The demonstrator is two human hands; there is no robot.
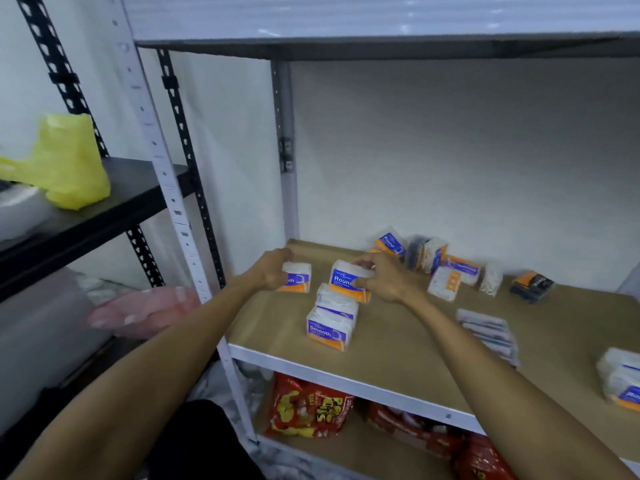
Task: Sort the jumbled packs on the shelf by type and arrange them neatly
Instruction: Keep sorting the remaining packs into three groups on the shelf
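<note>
Both arms reached in from the bottom of the frame over the tan board shelf (433, 341). Left hand (273, 270) gripped a small crinkly plastic pack (298, 278), blue-orange label, at centre. Right hand (384, 277) pinched a boxy "Round" pack (348, 280) just beside it, thumb and fingers on its top edge. Two "Smooth" packs (330, 323) sat stacked in a row just below. More jumbled packs (446, 268) lay at centre right against the white wall, a dark pack (533, 285) further right. Flat clear sleeves (488, 330) lay lower right. Red glossy snack bags (308, 407) sat on the shelf underneath.
</note>
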